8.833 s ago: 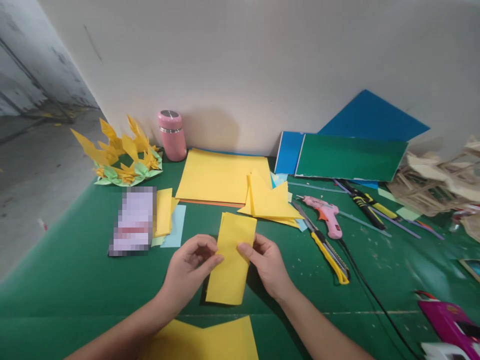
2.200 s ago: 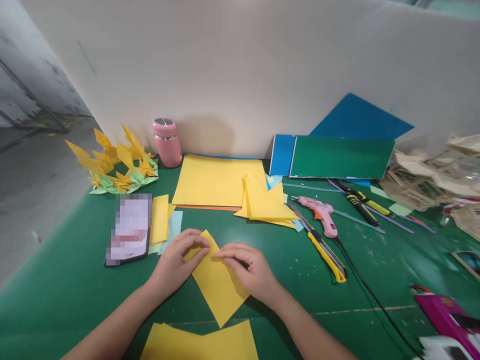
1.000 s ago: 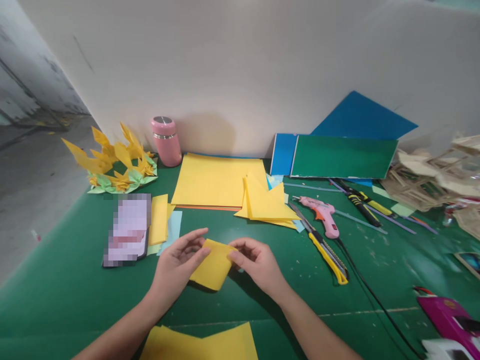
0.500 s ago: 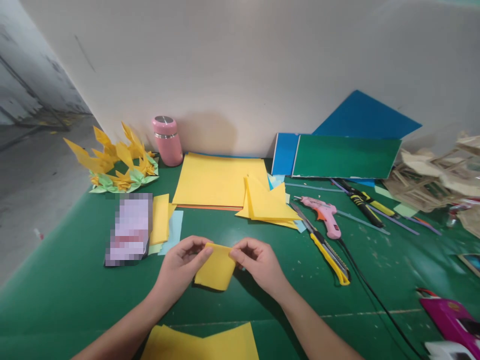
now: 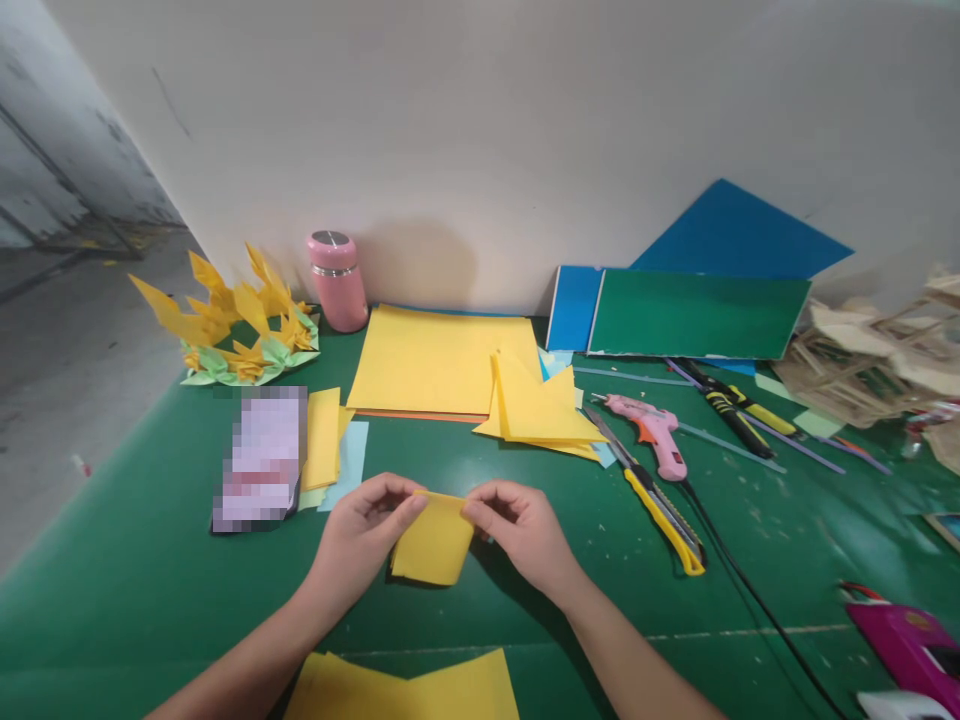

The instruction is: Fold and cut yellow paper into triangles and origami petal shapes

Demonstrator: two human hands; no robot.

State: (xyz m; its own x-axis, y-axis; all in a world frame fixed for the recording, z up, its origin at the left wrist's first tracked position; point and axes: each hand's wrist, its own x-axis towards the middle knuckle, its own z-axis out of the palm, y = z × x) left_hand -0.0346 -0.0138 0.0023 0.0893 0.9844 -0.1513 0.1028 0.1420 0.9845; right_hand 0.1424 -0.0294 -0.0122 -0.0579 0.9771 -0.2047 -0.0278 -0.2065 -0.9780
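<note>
A small folded yellow paper (image 5: 433,542) lies on the green table (image 5: 135,560) in front of me, folded over into a squarish piece. My left hand (image 5: 361,535) pinches its upper left corner with fingers closed. My right hand (image 5: 521,530) pinches the upper right corner the same way. Both hands rest low over the table, with the fold edge running between them.
Yellow sheets (image 5: 442,358) and folded triangles (image 5: 538,408) lie behind. A pink bottle (image 5: 337,281) and paper flowers (image 5: 236,330) stand at back left, a phone (image 5: 260,458) at left. Utility knife (image 5: 664,505), pink glue gun (image 5: 654,432), a black cord and blue and green boards (image 5: 697,312) lie right. More yellow paper (image 5: 409,690) sits at the near edge.
The paper went from a long strip, to a diamond pressed flat, to a small folded square. In the last second both hands pinched its top edge and hardly moved.
</note>
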